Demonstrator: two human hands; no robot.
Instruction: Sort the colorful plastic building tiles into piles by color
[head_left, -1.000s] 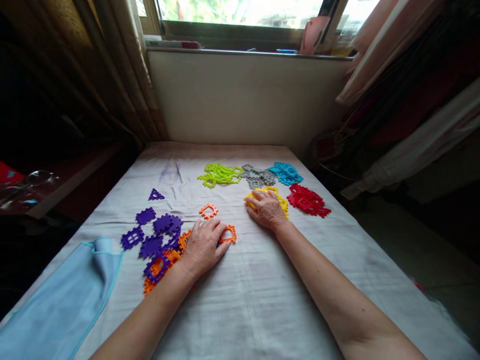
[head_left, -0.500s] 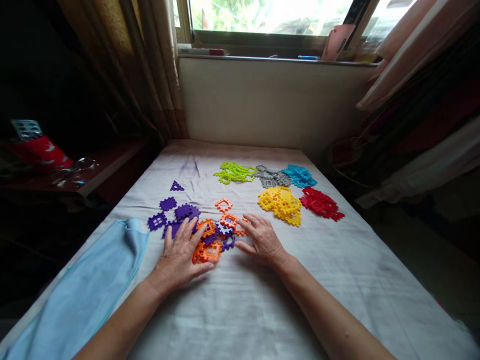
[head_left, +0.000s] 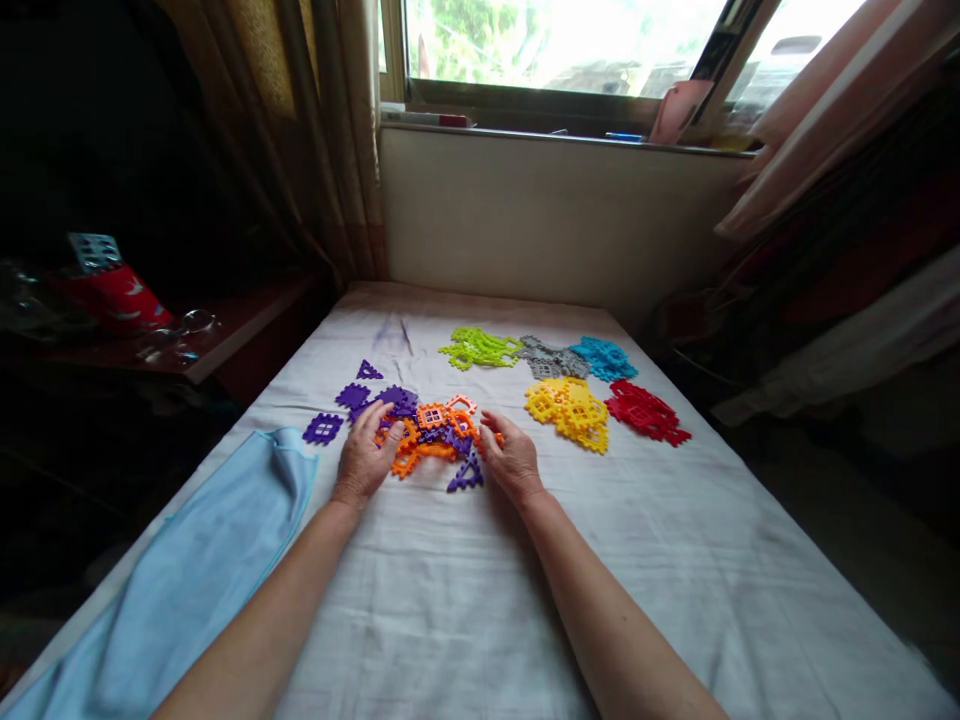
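Observation:
My left hand (head_left: 365,455) is at the left side of a mixed heap of orange pieces (head_left: 433,416) and purple pieces (head_left: 397,400), its fingers apart and touching the heap. On the heap's right side, my right hand (head_left: 511,455) has its fingers parted beside orange pieces. Neither hand shows a piece lifted in it. A purple triangular piece (head_left: 466,472) lies at the heap's near edge. Farther left are a purple windowed square (head_left: 323,429), a solid purple square (head_left: 352,396) and a small purple triangle (head_left: 368,370).
Beyond the heap lie green (head_left: 480,348), grey (head_left: 553,358) and blue pieces (head_left: 604,357), with yellow (head_left: 570,410) and red piles (head_left: 646,411) to the right. A light blue cloth (head_left: 202,550) covers the left edge. Glasses (head_left: 176,335) rest on a side table.
Both hands have come in around the heap, and the orange and purple pieces are bunched more tightly. The lone orange piece behind has joined the heap. The camera view has shifted slightly.

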